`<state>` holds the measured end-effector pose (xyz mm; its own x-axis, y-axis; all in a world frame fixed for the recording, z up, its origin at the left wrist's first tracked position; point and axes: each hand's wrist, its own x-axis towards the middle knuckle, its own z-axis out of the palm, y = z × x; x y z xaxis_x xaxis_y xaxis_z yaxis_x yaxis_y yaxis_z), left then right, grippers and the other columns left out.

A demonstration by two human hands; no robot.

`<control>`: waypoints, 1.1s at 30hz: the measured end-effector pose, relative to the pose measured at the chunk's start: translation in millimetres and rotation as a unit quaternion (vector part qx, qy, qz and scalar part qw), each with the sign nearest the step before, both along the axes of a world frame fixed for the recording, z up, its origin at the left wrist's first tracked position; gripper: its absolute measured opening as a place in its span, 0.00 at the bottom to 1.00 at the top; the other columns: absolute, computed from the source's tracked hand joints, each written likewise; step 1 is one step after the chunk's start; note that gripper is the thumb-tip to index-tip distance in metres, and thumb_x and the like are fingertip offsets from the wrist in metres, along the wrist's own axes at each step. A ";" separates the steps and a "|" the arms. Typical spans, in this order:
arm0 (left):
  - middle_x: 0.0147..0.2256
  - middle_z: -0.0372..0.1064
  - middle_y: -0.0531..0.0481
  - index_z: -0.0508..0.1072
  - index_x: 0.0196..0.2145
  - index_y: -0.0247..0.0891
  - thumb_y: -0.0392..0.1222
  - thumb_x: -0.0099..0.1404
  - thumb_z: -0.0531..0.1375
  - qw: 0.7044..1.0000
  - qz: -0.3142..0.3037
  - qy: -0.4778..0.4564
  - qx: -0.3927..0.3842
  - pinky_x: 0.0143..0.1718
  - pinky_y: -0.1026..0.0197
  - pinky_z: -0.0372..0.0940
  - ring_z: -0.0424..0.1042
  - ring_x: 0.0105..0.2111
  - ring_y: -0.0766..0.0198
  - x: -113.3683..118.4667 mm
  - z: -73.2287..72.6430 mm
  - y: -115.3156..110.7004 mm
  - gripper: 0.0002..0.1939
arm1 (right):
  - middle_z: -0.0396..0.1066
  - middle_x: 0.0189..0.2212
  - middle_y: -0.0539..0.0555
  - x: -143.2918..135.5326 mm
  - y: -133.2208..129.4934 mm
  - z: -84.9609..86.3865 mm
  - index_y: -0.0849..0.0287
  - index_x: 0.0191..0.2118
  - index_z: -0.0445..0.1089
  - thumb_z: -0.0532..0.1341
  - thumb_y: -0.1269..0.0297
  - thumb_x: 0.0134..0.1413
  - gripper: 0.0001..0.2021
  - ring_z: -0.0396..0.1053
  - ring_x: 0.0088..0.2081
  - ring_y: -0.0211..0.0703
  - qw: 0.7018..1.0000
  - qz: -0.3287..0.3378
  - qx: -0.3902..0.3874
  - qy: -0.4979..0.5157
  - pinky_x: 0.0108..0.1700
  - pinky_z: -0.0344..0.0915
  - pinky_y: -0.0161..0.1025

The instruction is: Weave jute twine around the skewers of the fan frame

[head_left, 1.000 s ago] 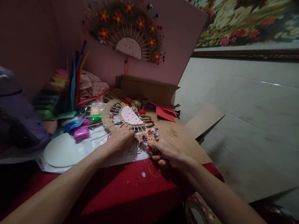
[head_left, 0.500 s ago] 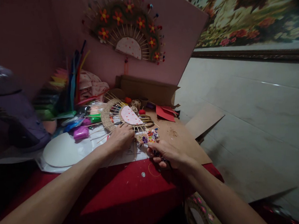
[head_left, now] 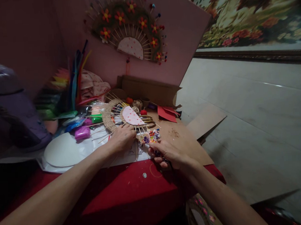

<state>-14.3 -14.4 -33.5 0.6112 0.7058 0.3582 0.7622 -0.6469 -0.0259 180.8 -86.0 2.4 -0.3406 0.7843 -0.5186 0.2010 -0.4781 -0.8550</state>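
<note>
A half-round fan frame (head_left: 109, 115) of thin sticks woven with twine lies on the table, with a pink polka-dot half circle (head_left: 132, 116) at its centre. My left hand (head_left: 124, 138) is closed at the near edge of this frame, its fingertips pressed on the twine and sticks; what exactly they pinch is hidden. In my right hand (head_left: 168, 152) is a glue gun (head_left: 150, 137) with a colourful flower pattern. Its front end reaches over the near right end of the frame, and a dark cord hangs below the hand.
Brown cardboard (head_left: 185, 141) and a white sheet cover part of the red tablecloth (head_left: 114, 189). Scissors (head_left: 148, 118), red paper (head_left: 167, 114), purple clay packs (head_left: 82, 133), a white disc (head_left: 62, 150) and a purple bottle (head_left: 12, 107) stand around. A finished flowered fan (head_left: 128, 29) hangs behind.
Both hands keep nearly the same place at the fan frame. The whole view has shifted very slightly; the glue gun stays in my right hand.
</note>
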 end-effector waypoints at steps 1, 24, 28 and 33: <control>0.38 0.72 0.46 0.74 0.30 0.37 0.37 0.63 0.55 1.000 -0.001 0.000 0.000 0.37 0.56 0.55 0.66 0.41 0.56 0.0 -0.2 0.2 0.08 | 0.52 0.14 0.42 0.3 -0.8 0.6 0.58 0.27 0.57 0.55 0.55 0.56 0.13 0.45 0.14 0.26 1.000 0.002 0.004 -0.002 0.15 0.43 0.26; 0.36 0.72 0.46 0.73 0.30 0.37 0.38 0.64 0.54 1.000 0.002 0.000 0.001 0.37 0.56 0.55 0.67 0.40 0.57 0.4 0.5 -0.3 0.09 | 0.53 0.19 0.43 5.2 -3.1 -1.7 0.59 0.29 0.59 0.59 0.55 0.53 0.13 0.47 0.16 0.25 0.998 -0.010 0.029 0.059 0.14 0.42 0.25; 0.36 0.71 0.47 0.73 0.30 0.37 0.38 0.64 0.54 1.000 -0.001 -0.005 -0.006 0.37 0.56 0.55 0.66 0.41 0.56 -0.2 -0.1 0.2 0.08 | 0.54 0.18 0.43 6.5 -0.8 -4.4 0.59 0.30 0.60 0.59 0.56 0.54 0.12 0.47 0.15 0.26 0.995 -0.008 0.009 0.097 0.14 0.41 0.26; 0.34 0.70 0.46 0.72 0.29 0.36 0.37 0.64 0.54 1.000 -0.008 -0.016 0.001 0.37 0.56 0.54 0.66 0.39 0.57 -1.2 -1.4 -0.2 0.09 | 0.59 0.16 0.45 15.4 -2.2 1.0 0.59 0.31 0.62 0.58 0.50 0.53 0.15 0.50 0.15 0.28 0.993 -0.037 0.084 0.070 0.15 0.45 0.29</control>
<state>-15.5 -14.6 -34.8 0.6115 0.6944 0.3794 0.7515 -0.6597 -0.0038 196.2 -88.2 3.4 -0.3373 0.8818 -0.3296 0.0440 -0.3350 -0.9412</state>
